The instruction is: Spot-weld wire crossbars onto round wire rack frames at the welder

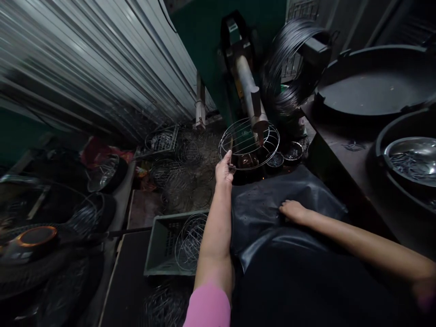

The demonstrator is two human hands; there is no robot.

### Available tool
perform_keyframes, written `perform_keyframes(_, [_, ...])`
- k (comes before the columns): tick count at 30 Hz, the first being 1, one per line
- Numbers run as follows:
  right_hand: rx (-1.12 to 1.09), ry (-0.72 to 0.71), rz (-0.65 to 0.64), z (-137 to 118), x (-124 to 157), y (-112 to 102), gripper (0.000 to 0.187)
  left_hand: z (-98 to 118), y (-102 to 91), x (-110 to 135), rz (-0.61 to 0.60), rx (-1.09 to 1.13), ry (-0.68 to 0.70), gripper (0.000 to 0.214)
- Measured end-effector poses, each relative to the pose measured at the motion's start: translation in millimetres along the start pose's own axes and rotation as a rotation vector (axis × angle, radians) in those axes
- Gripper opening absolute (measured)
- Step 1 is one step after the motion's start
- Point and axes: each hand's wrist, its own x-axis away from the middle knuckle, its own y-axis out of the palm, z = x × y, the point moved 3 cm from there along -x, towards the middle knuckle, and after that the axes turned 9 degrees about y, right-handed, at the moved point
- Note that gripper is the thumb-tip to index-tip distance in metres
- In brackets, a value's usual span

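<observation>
My left hand [224,171] is closed on the near left rim of a round wire basket frame [248,143]. The frame sits under the metal electrode arm [254,106] of a dark welding machine [235,41], whose tip touches the frame's wires. My right hand [293,211] rests knuckles-up on a black plastic sheet [269,200] across my lap, fingers curled under and mostly hidden.
A grey crate [160,250] with wire frames stands at lower left, and more wire frames [184,172] are piled on the floor. A coil of wire [289,59] hangs beside the machine. Black pans [374,86] and a steel bowl [412,159] sit on the right bench.
</observation>
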Motion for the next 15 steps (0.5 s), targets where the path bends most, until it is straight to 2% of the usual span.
perform_keyframes(4, [-0.044,0.031,0.026,-2.1,3.9,13.3,0.017,-13.8,-6.8,18.3,-0.005,0.149,-0.005,0.037])
perform_keyframes(7, [-0.112,0.037,0.015,9.1,5.5,11.2,0.014,-21.2,-15.2,26.7,-0.044,0.228,-0.045,0.036])
perform_keyframes(10, [-0.200,0.038,-0.006,23.6,7.2,5.6,0.007,-21.4,-26.7,26.5,-0.063,0.209,-0.066,0.035])
perform_keyframes(12, [-0.352,0.076,-0.020,32.7,10.2,3.0,0.008,-18.3,-33.2,22.5,-0.059,0.166,-0.075,0.035])
perform_keyframes(15, [-0.710,0.171,-0.071,42.7,18.6,0.4,0.010,-11.7,-36.4,14.8,-0.041,0.127,-0.084,0.034])
